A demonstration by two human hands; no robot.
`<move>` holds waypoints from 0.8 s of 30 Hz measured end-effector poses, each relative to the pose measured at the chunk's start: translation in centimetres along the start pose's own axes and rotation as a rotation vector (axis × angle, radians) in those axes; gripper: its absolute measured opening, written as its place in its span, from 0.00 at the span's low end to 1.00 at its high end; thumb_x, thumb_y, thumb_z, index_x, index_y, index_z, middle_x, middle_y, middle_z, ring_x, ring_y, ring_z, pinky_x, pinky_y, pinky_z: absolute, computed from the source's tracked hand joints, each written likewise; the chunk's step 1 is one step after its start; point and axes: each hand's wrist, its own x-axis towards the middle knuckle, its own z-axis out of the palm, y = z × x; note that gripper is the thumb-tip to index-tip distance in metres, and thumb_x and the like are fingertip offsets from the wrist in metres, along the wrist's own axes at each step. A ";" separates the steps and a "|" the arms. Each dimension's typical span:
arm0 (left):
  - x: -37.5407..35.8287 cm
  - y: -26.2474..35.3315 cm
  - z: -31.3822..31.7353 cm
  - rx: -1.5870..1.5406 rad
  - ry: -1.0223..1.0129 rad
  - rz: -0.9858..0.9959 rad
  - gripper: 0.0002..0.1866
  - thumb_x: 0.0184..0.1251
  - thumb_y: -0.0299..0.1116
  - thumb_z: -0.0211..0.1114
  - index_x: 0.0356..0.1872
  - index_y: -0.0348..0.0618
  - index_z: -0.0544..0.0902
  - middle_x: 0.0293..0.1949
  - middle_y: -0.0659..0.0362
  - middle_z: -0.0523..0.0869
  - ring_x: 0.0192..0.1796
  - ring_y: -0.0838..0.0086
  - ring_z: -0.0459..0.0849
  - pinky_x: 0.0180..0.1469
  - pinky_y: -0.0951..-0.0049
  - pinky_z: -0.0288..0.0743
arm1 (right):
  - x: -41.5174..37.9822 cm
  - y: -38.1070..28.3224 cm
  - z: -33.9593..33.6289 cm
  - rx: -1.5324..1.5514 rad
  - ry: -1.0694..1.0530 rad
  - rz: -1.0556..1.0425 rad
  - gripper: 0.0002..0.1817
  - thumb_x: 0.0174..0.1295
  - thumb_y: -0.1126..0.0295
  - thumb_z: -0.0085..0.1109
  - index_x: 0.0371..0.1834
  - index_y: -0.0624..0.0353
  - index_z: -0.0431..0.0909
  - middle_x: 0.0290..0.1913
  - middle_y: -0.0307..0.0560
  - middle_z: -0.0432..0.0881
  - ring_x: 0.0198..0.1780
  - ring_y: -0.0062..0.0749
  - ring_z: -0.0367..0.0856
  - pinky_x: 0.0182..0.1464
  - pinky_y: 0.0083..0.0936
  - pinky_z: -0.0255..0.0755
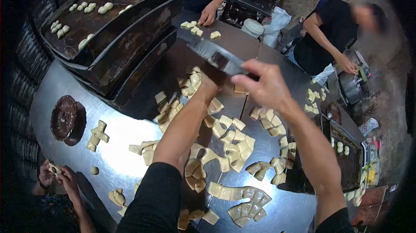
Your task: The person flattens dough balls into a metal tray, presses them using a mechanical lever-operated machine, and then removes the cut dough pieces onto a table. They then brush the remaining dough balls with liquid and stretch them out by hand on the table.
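Observation:
My right hand point(266, 83) is closed around one end of a broad metal dough cutter point(208, 53), raised over the table and blurred by motion. Beneath and behind that blade is my left hand point(210, 83), its fingers mostly hidden. It reaches in among cut pieces of pale dough point(190, 83) beside the stacked trays. Many more dough pieces point(238, 146) lie scattered around my forearms, some still joined in strips. Nearer to me is a fan-shaped, scored strip of dough point(242, 196).
Stacked dark metal trays point(108, 66) with shaped dough stand at the left. A bowl of dark filling point(65, 118) sits on the metal table point(47, 90). Another tray point(342, 163) is at the right. Co-workers' hands point(208, 14) handle dough across the table and at lower left point(65, 181).

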 end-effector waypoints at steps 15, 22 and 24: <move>-2.2 6.2 9.3 -0.424 -0.261 -0.055 0.23 0.65 0.45 0.61 0.56 0.46 0.75 0.48 0.61 0.82 0.52 0.68 0.81 0.46 0.62 0.78 | 1.3 3.0 -0.7 0.031 0.079 0.058 0.16 0.58 0.61 0.67 0.39 0.66 0.81 0.26 0.48 0.83 0.29 0.23 0.78 0.35 0.27 0.73; -2.7 4.7 10.2 -0.642 -0.188 -0.207 0.19 0.62 0.46 0.66 0.50 0.48 0.82 0.45 0.60 0.85 0.47 0.70 0.82 0.45 0.68 0.76 | 1.9 6.3 -1.0 0.081 0.142 0.061 0.19 0.57 0.61 0.69 0.39 0.68 0.81 0.28 0.44 0.83 0.29 0.20 0.76 0.33 0.24 0.72; -2.4 4.6 9.5 -0.112 -0.314 -0.216 0.16 0.60 0.41 0.66 0.44 0.42 0.84 0.45 0.53 0.85 0.47 0.64 0.83 0.48 0.63 0.76 | 2.4 6.6 -2.5 0.129 0.174 0.103 0.16 0.58 0.63 0.68 0.38 0.66 0.81 0.26 0.34 0.79 0.28 0.15 0.73 0.29 0.20 0.68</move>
